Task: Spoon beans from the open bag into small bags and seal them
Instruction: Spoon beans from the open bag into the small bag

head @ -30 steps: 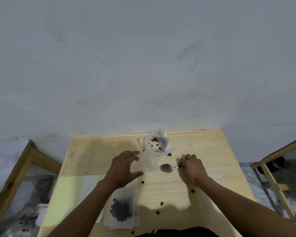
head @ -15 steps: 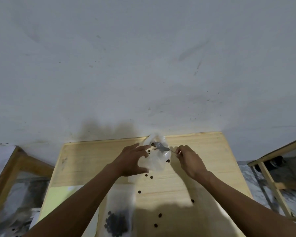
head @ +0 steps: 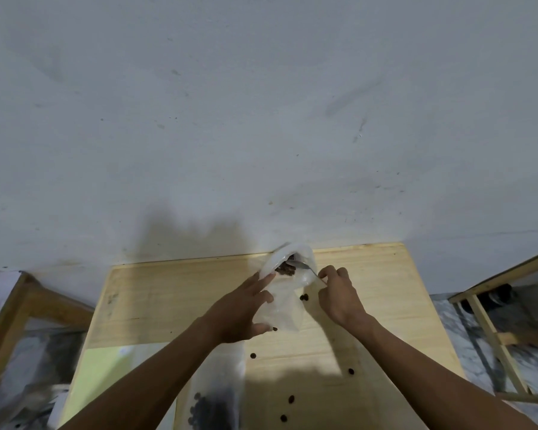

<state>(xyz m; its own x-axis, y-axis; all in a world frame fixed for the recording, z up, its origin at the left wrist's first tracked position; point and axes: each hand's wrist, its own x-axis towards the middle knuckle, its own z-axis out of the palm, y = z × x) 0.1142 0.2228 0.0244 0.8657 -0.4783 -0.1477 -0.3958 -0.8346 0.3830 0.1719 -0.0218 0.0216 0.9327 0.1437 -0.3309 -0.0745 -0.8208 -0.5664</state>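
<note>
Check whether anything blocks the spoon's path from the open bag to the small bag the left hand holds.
Nothing visible does. The spoon, pinched by the right hand, has its bowl in the open bag. The left hand holds the small bag right beside it, toward the person; its mouth cannot be made out.

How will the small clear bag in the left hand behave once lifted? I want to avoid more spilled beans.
The small bag looks thin and crumpled, so probably floppy and light. It likely sags unless the left hand supports it. Loose beans on the table suggest spills come easily.
</note>
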